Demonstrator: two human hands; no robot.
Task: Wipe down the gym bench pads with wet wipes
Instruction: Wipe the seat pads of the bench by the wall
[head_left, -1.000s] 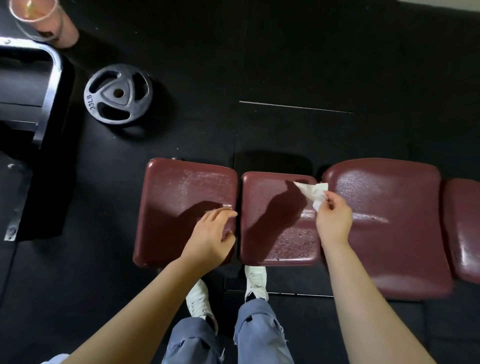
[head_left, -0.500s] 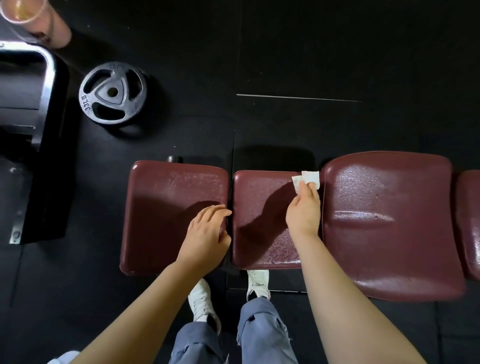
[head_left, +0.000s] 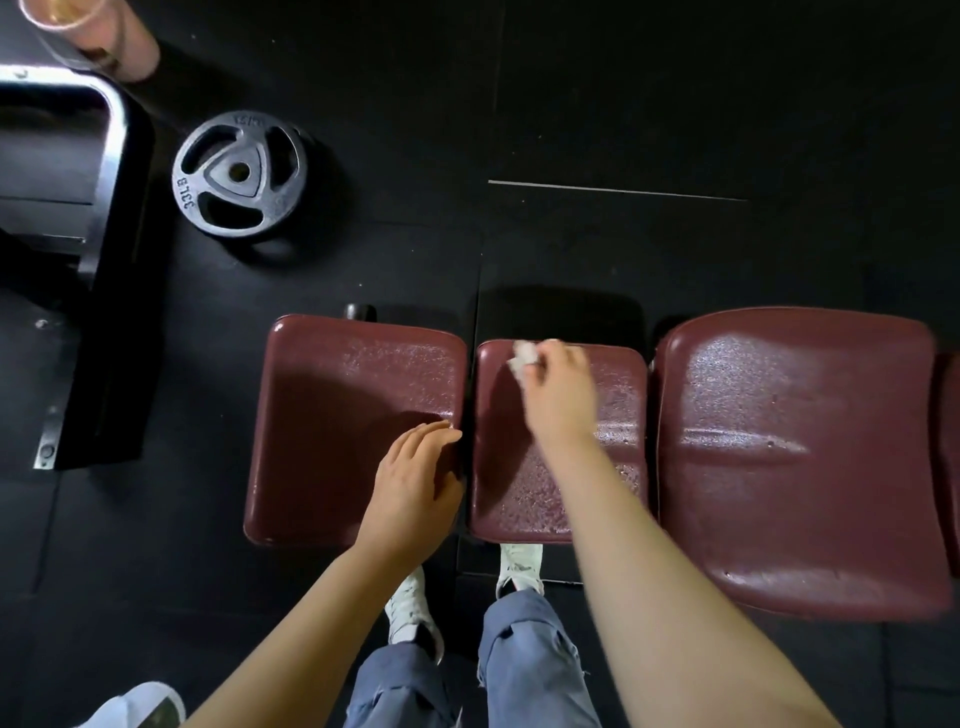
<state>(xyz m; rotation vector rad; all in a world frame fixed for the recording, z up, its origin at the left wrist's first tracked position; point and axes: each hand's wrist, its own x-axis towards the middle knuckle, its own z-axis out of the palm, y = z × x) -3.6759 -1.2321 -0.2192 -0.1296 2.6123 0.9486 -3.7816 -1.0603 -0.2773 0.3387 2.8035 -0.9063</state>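
Three maroon pads lie in a row across the black floor (head_left: 623, 104), with the edge of a fourth just showing at the far right. The right hand (head_left: 558, 392) reaches over the middle pad (head_left: 524, 483), the narrowest of the three, and its fingers (head_left: 545, 358) pinch a small crumpled white wet wipe (head_left: 522, 356) near the pad's far edge, toward its left corner. The wipe sticks out past the fingertips on the far-left side of the hand and sits against or just above the vinyl; motion blur makes it impossible to tell whether it touches. The left hand (head_left: 415, 483) rests palm-down on the left pad (head_left: 337, 415), right at that pad's near right edge beside the gap to the middle pad. Its fingers (head_left: 426, 436) lie straight and close together, pointing toward the gap, holding nothing. The large right pad (head_left: 800, 457) lies well apart from both hands and shines under the light.

Below the pads, two white sneakers (head_left: 521, 564) and blue-grey trouser legs (head_left: 530, 665) stand close to the bench. On the floor to the far left lies a round iron weight plate (head_left: 241, 174) marked 33LB, beside a black and silver machine frame (head_left: 104, 208). A pinkish cup-like object (head_left: 98, 31) sits at the top left corner.
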